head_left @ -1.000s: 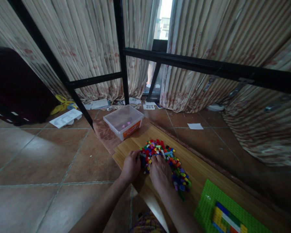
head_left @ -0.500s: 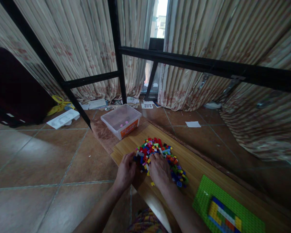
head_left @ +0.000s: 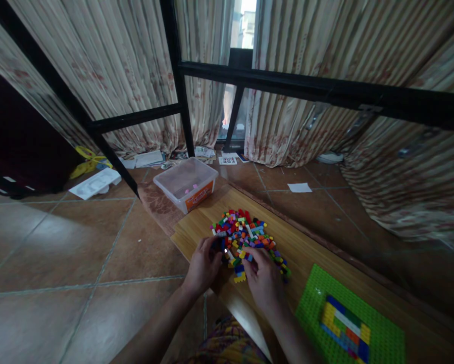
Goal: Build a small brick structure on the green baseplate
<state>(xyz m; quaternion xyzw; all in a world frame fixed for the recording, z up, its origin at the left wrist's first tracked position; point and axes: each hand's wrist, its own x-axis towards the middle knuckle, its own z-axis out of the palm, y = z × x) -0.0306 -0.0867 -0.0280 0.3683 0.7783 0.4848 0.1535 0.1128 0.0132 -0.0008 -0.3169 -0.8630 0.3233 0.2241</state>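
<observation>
Loose toy bricks in many colours lie in a pile (head_left: 245, 230) on a wooden board. At the pile's near left edge is my left hand (head_left: 203, 265), its fingers curled beside dark blue bricks; what lies between them is too dark to make out. My right hand (head_left: 264, 278) is over the near side of the pile, thumb and forefinger pinched on a small yellow brick (head_left: 243, 254), with a blue one close by. To the right, a green baseplate (head_left: 310, 298) carries a low rectangle of yellow, blue, white, orange and green bricks (head_left: 346, 328).
A clear plastic box (head_left: 187, 184) with an orange label and a few pink pieces stands at the board's far left end. The wooden board (head_left: 196, 227) runs toward the lower right. Black metal framing (head_left: 287, 83) and curtains rise behind; papers lie on the tiled floor.
My right hand has drawn back toward me from the pile, now pinching a yellow brick. My left hand has shifted slightly right, its fingers still curled. The view has tilted slightly.
</observation>
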